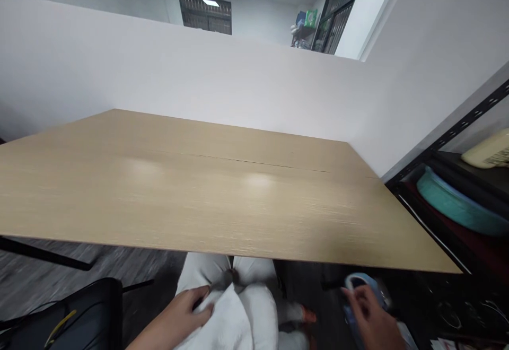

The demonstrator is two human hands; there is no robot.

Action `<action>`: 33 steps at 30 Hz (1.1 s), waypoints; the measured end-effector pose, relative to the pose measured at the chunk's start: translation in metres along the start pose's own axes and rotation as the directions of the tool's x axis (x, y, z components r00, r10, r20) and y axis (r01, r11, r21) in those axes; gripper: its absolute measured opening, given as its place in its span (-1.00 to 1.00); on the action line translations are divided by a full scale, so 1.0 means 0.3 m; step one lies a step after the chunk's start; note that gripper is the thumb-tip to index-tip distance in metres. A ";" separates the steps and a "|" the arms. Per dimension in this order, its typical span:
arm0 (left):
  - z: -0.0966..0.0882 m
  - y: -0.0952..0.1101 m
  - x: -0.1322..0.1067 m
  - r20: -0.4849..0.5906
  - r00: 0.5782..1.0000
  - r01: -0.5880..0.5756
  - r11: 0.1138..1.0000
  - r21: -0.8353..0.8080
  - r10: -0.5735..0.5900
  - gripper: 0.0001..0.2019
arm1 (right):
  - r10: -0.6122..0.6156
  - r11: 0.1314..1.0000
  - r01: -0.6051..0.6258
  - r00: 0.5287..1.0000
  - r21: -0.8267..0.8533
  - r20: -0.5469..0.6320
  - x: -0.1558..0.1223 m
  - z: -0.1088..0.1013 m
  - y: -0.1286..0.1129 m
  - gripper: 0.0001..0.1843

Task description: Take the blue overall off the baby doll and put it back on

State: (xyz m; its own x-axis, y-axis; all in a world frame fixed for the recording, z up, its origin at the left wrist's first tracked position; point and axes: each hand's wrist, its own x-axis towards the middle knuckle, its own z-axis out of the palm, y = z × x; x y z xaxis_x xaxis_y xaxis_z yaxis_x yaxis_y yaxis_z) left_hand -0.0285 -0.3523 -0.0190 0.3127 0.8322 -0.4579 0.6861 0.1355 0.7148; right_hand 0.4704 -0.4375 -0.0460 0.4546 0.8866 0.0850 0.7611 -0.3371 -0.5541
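Note:
My left hand [183,313] is low in the view over my lap, its thumb and fingers closed on a white cloth [228,321]. The cloth lies over light trousers, and I cannot tell whether it is part of clothing. Below the table's right front edge, my right hand [369,313] is blurred, with its fingers curled together. Behind its fingertips is a blue thing with a pale round rim [358,280], too smeared to name. Whether the fingers touch that rim, or what they hold, cannot be made out.
A wooden tabletop [222,196] spans the view before a white partition [222,79]. At right, a black shelf [433,154] holds a teal rounded item [457,204] and a cream bottle [489,151]. A black chair [95,307] with cables stands at lower left.

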 end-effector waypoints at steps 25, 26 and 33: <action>0.005 -0.046 -0.027 -0.036 0.997 0.070 0.995 0.070 -0.068 -0.49 | -0.568 0.823 0.306 0.434 0.479 0.699 0.097 0.918 -0.799 -0.58; 0.003 -0.053 -0.031 -0.037 0.996 0.078 0.995 0.066 -0.076 -0.47 | -0.566 0.824 0.313 0.429 0.473 0.704 0.095 0.915 -0.805 -0.65; -0.082 -0.199 -0.070 -0.019 0.982 0.185 0.982 -0.043 -0.186 -0.03 | -0.606 0.793 0.300 0.478 0.530 0.636 0.110 0.755 -0.723 -0.56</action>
State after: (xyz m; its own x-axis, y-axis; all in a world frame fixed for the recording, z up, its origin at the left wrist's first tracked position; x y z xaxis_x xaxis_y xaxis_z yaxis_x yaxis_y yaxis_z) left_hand -0.0923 -0.3647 -0.0391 0.1675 0.8026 -0.5725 0.7030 0.3099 0.6401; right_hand 0.2155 -0.2632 -0.1105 -0.5381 0.8293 -0.1505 0.4950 0.1664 -0.8528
